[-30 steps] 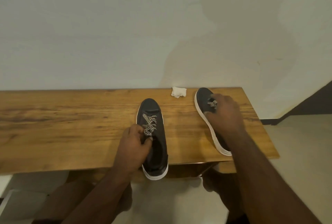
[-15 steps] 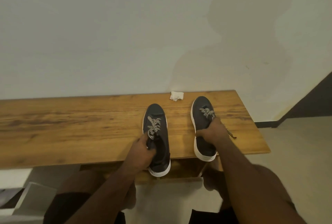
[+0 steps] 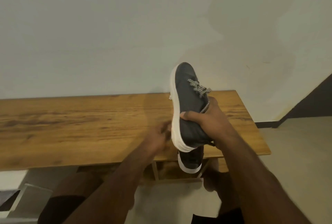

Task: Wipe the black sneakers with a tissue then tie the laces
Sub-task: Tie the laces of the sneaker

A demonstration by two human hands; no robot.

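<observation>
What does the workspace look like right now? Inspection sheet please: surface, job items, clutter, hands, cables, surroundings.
Surface: wooden table, against the wall.
Job's things: lifted sneaker, tilted, above the table; second sneaker mostly hidden under it, heel past the near edge; tissue, only a sliver shows behind the lifted sneaker.
Clutter: nothing seen.
Hands: right hand grips the lifted sneaker; left hand blurred beside its sole, grip unclear.
Cables: nothing seen; laces loose.
Surroundings: pale wall, light floor.

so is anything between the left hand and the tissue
Yes. The raised black white-soled sneaker, held in the right hand, hides all but a white sliver of tissue at the wooden table's far edge. The left hand is blurred.
</observation>
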